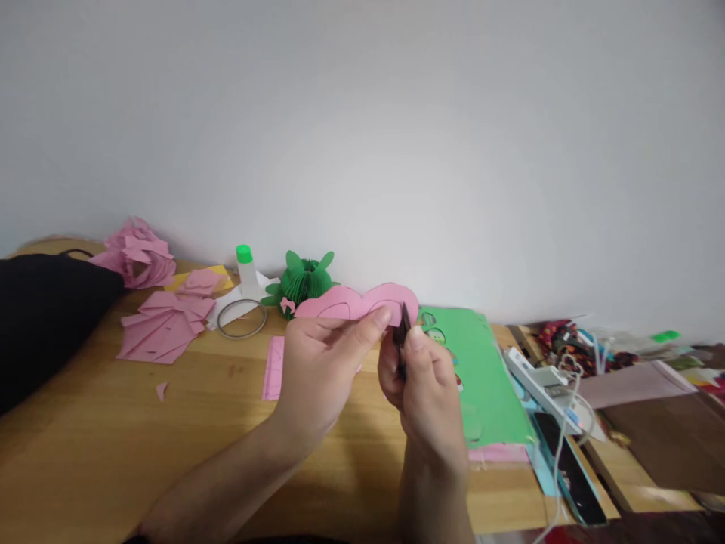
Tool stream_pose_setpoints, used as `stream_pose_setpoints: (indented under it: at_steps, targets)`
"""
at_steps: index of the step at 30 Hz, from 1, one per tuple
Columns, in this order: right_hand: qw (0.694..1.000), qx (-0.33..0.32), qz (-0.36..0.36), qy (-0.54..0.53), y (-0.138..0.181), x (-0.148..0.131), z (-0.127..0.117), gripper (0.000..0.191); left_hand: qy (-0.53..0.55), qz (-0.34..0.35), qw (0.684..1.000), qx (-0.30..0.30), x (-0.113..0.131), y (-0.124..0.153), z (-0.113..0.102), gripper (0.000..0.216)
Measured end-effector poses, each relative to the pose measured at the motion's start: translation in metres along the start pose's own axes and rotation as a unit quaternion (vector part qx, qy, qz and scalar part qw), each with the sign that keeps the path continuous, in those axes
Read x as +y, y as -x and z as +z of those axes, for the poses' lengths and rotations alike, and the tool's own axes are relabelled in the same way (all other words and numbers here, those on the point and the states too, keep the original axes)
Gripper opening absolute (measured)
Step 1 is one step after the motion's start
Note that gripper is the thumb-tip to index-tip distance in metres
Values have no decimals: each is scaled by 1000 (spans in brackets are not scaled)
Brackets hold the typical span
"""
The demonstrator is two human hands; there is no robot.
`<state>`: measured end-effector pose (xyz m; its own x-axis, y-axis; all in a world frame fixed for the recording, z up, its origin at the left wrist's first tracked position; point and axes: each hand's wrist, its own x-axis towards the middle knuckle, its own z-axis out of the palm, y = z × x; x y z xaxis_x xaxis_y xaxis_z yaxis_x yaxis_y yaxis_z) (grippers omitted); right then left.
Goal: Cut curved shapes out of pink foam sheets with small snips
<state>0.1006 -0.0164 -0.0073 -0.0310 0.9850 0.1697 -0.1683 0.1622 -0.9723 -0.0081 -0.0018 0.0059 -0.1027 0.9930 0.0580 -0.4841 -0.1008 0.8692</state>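
Observation:
My left hand (322,370) pinches a pink paper piece (340,302) by its lower edge, thumb on the near side. The piece has a wavy, rounded top edge and curved lines drawn on it. My right hand (424,385) is closed around a pair of dark scissors (403,332), whose blades point up and lie across the right end of the paper. The fingers hide most of the scissor handles. Behind the paper stands a green folded-paper figure (306,283) with leaf-like parts. Below, a pink strip with drawn lines (273,370) lies partly behind my left hand.
Pink paper scraps (164,325), a glue bottle with green cap (245,272) and a ring (242,319) lie left. A black object (50,325) fills the left edge. On the right are green sheets (487,378), a power strip (544,389) with cables, and a phone (569,468).

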Motion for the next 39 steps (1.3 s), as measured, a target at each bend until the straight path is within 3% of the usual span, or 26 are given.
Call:
stream_pose_setpoints:
  at_steps: [16,22,28,33,39]
  targets:
    - [999,-15,7,27,2,-3,-2,50,-102,57,993,18,5,-1,-4,30]
    - [1000,-12,11,17,-2,-3,-3,51,-145,134,980,-37,18,-5,-5,20]
    - [1000,-25,18,-5,-2,-4,-4,49,-137,105,983,-60,24,-8,-6,31]
    - [999,-39,10,-21,-2,-3,-5,49,-138,102,980,-97,24,-10,-8,26]
    - [998,-44,6,-35,-2,-3,-4,48,-140,75,982,-100,21,-11,-9,24]
